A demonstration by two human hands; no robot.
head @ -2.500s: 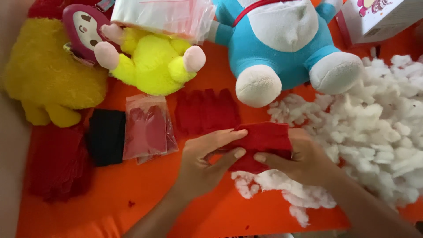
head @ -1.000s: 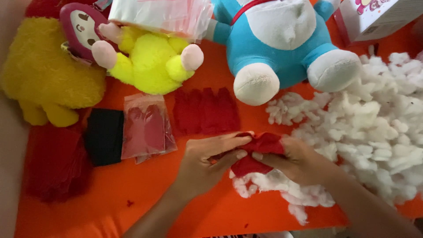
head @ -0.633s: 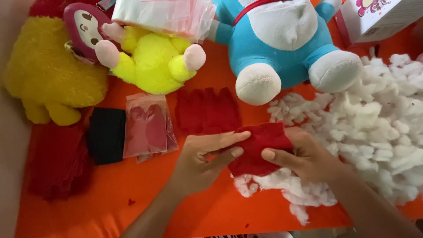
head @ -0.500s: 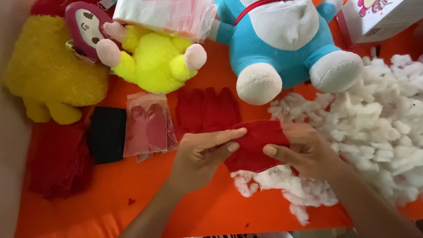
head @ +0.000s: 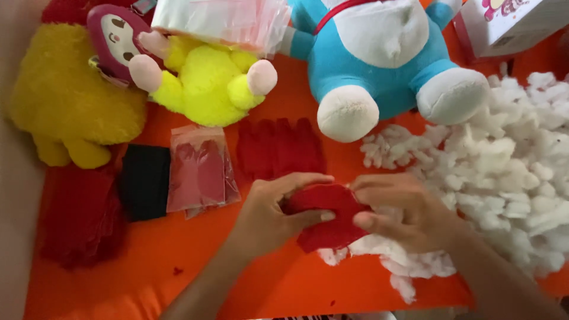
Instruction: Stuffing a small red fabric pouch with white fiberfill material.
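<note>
Gripping red felt piece (head: pixel 327 217): left hand (head: pixel 269 212) and right hand (head: pixel 403 210) both closed on it, above white stuffing (head: pixel 504 178).

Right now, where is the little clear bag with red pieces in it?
In the head view, the clear bag lies on the orange cloth, left of the left hand, between a black fabric piece and flat red felt pieces.

Orange cloth surface (head: pixel 178 278) is filling nearly the whole view and serving as the work area. A beige strip (head: pixel 15 237), floor or wall, can't tell which, is running down the left edge. Light is falling soft and even, casting only faint shadows. No window or furniture is showing; the rest of the room is lying outside the view.
</note>
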